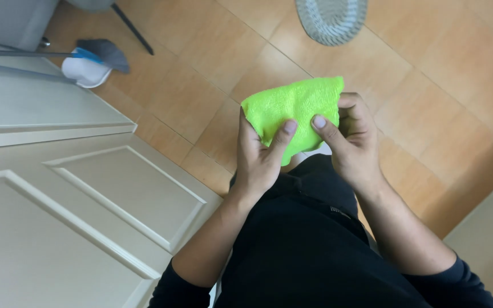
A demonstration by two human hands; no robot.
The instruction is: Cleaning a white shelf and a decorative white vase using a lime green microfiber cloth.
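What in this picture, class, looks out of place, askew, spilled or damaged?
Nothing stands out. Both hands, left hand and right hand, hold a bright green cloth, bunched but intact. The tiled floor shows no spill.

- Left hand [258,157]: raised in front of torso, palm toward camera, thumb angled up-right, fingers curled behind, pinching shut.
- Right hand [352,140]: level w/ left, just beside it, thumb pointing up-left, fingers folded in toward palm, also pinching.
- Thumbs near each other, tips almost meeting.
- Both forearms bare, dark sleeves pushed up to elbows, elbows bent, wrists approx. straight.
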